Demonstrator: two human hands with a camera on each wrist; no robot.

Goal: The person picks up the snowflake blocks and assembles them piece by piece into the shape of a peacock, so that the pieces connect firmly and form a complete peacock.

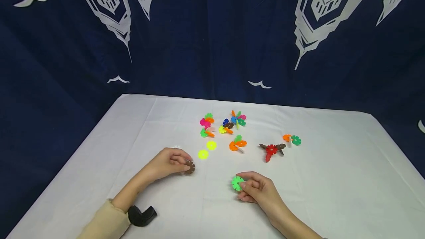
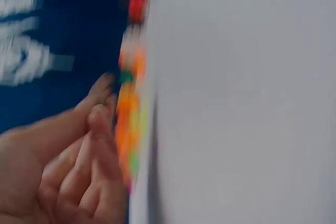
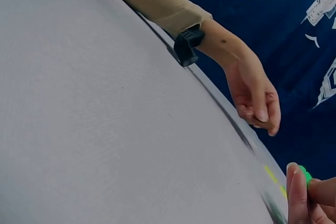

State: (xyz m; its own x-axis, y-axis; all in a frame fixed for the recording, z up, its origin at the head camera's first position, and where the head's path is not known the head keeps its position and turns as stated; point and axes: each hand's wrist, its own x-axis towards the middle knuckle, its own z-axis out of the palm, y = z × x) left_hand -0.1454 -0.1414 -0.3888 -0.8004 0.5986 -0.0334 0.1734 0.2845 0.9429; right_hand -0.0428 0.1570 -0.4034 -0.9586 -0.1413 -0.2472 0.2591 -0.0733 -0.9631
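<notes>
A brown notched snowflake disc [image 1: 190, 168] is pinched between the thumb and fingers of my left hand [image 1: 169, 162], left of centre in the head view. My right hand [image 1: 260, 190] holds a bright green notched disc [image 1: 236, 183] by its edge, thumb in front. The right wrist view shows this green disc [image 3: 305, 173] at the fingertips. Between the hands, slightly farther back, two yellow discs [image 1: 211, 145] lie flat. In the blurred left wrist view, the left hand's fingertips meet at a thin dark edge.
Several joined disc clusters stand farther back, among them a multicoloured one [image 1: 238, 119] and an orange-green one [image 1: 237, 143]. A red-and-brown cluster [image 1: 271, 150] and an orange-green pair [image 1: 292, 139] sit to the right. White cloth covers the table [image 1: 348, 180]; a dark blue curtain [image 1: 212, 47] hangs behind.
</notes>
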